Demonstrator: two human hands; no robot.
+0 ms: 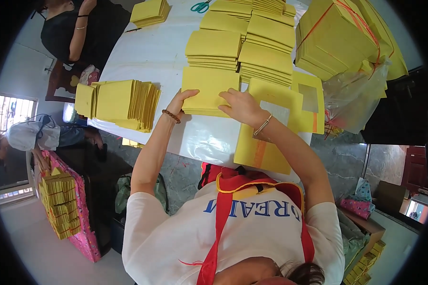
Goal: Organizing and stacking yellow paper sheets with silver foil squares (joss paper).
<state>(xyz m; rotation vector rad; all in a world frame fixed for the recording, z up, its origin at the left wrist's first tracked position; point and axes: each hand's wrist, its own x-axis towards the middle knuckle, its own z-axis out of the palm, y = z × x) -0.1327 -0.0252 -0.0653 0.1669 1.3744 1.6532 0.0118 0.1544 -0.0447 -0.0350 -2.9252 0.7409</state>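
A stack of yellow paper envelopes lies in front of me on the white-covered table, between my two hands. My left hand grips its left edge, thumb on top and the other fingers hidden along the side. At the right front corner, my right hand has its fingers bent over the stack's edge. Just beyond, more yellow stacks stand in two columns. Under my right forearm lies a larger yellow sheet with a pale rectangle and an orange strip.
A leaning row of yellow envelopes sits at the table's left edge. Tied yellow bundles and a clear plastic bag are at right. Teal scissors lie at the far edge. Two other people are at left, one near bundles on pink cloth.
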